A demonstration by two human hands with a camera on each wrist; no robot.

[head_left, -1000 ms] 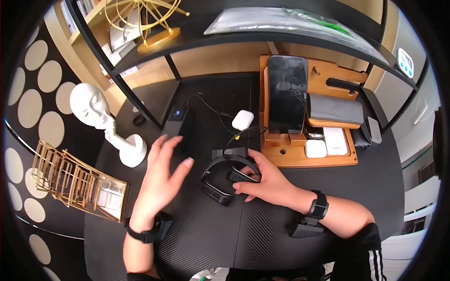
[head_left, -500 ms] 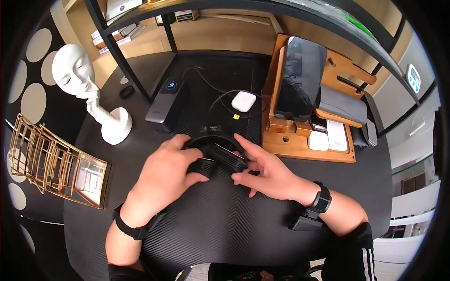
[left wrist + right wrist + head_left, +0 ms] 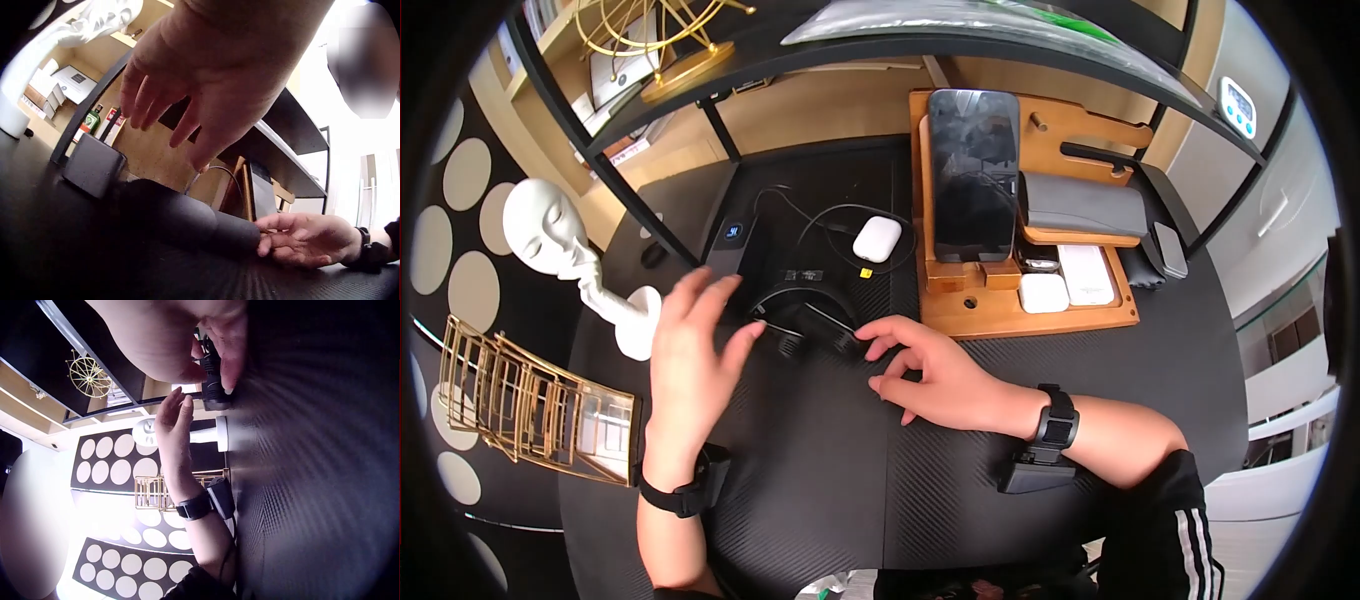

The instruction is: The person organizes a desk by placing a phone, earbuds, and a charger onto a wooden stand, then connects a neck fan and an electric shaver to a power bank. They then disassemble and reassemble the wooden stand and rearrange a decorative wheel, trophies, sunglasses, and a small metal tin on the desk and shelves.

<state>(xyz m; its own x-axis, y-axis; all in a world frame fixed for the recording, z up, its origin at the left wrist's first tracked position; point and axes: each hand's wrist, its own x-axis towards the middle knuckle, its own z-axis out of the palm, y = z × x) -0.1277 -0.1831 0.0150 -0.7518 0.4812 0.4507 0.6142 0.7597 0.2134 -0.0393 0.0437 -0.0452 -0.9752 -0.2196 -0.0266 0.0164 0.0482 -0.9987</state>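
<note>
A black curved neck fan [image 3: 842, 341] with slotted ends lies on the dark desk, its open side toward the person. My right hand [image 3: 945, 380] is at its right end, fingers loosely bent and the index fingertip right beside that end. In the left wrist view, the same fingertips overlap the end of the fan [image 3: 231, 232]. Up and left of the fan, my left hand [image 3: 696, 360] is held with fingers spread and nothing in it. Behind the left fingers stands a dark power bank [image 3: 735, 238] with a lit display.
A white earbud case [image 3: 877, 240] and a thin cable lie behind the fan. To the right, a wooden stand [image 3: 1040, 322] holds a phone [image 3: 975, 175] and a grey case [image 3: 1082, 205]. A white face sculpture [image 3: 545, 225] and a gold wire ornament [image 3: 540, 400] stand left. A shelf overhangs the back.
The fan was held first by the right hand, then by both hands, and now lies on the desk. My left hand has lifted away to the left; the right fingers have loosened.
</note>
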